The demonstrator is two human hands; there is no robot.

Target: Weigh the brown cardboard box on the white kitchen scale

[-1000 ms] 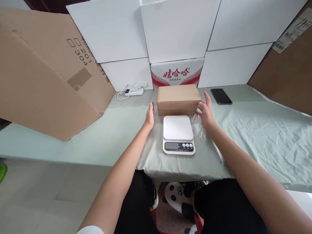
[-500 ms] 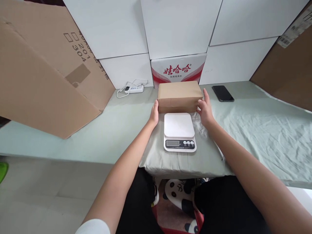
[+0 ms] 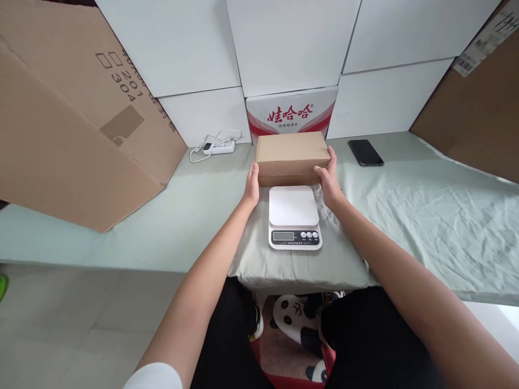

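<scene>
Between my two hands is a closed brown cardboard box (image 3: pixel 290 154), behind a white kitchen scale (image 3: pixel 294 208). My left hand (image 3: pixel 252 183) presses against the box's left end, its fingers partly hidden along the side. Around the right end is my right hand (image 3: pixel 329 178), with the thumb on the front face and the fingers along the side. The scale's display looks blank, and nothing lies on its plate. Whether the box rests fully on the cloth is hidden by the scale.
Behind the box stands a red-and-white printed carton (image 3: pixel 292 111) under white panels. A white power strip with a cable (image 3: pixel 219 147) lies at left, a black phone (image 3: pixel 365 153) at right. Large cardboard sheets (image 3: pixel 81 119) flank the green cloth-covered table (image 3: pixel 194 216).
My right hand has closed in on the box's right end, its fingers now against the side. The whole view has shifted slightly; the scale stays in place.
</scene>
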